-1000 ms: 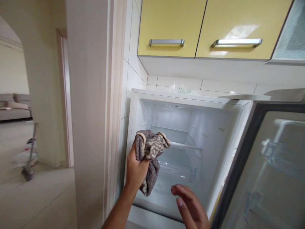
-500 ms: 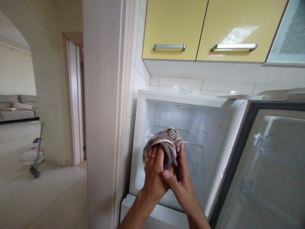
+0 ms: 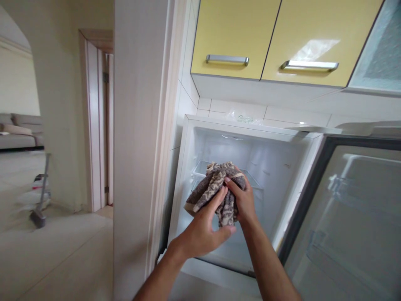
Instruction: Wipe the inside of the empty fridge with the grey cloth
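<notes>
A bunched grey and cream patterned cloth is held in front of the open white fridge. My right hand is closed on the cloth's right side. From below and the left, my left hand cups the cloth with its fingers curled against it. Both hands hover just outside the fridge's opening, level with its glass shelf. The compartment behind them looks bare.
The fridge door stands open on the right, with bare racks. Yellow wall cupboards hang above. A white door frame borders the fridge on the left; beyond it lie a hallway floor, a broom and a sofa.
My right hand came up from below and took hold of the cloth. The cloth shifted from my left hand alone into both hands and got turned over.
</notes>
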Demonstrator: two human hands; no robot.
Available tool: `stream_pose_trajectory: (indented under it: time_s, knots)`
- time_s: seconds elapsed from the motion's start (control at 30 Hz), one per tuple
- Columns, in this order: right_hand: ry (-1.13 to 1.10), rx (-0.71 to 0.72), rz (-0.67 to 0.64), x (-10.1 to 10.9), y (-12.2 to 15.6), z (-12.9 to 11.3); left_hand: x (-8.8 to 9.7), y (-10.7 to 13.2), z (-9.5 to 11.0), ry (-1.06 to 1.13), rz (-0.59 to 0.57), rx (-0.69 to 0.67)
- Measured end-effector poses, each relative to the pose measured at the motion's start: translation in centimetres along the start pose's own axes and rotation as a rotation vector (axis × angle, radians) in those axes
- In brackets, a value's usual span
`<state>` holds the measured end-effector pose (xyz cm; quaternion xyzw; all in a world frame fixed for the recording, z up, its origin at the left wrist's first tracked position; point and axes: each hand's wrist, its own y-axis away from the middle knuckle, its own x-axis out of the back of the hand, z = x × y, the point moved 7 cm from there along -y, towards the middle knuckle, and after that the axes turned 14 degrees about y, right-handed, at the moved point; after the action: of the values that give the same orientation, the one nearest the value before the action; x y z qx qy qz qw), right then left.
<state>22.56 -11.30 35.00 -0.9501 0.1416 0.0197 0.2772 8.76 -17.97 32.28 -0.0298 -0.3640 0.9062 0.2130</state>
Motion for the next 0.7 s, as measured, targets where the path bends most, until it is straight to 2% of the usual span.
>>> stream_pose_trajectory:
  time_s: [0.07,0.13,0.27,0.4,0.53,0.7]
  knots:
    - [-0.038,-0.02,-0.002,-0.1,-1.3,0.1,1.1,0.2,0.5,0.067,0.067,0.034]
    - [-0.064,-0.034,0.058,0.6,-2.8,0.1,2.6,0.3,1.1,0.082,0.153,0.033]
    - [-0.071,-0.012,0.32,3.7,-6.0,0.4,6.8,0.0,2.6,-0.042,0.27,-0.075]
    - [-0.018,0.121,0.6,7.6,-8.8,0.5,11.1,-1.4,3.0,-0.235,0.403,-0.16]
    - [0.126,0.3,0.866,10.8,-11.0,-0.3,14.1,-3.3,2.1,-0.501,0.562,-0.206]
    - [0.261,0.398,1.033,11.9,-15.2,-1.0,15.2,-5.8,-1.4,-0.75,0.688,-0.222]
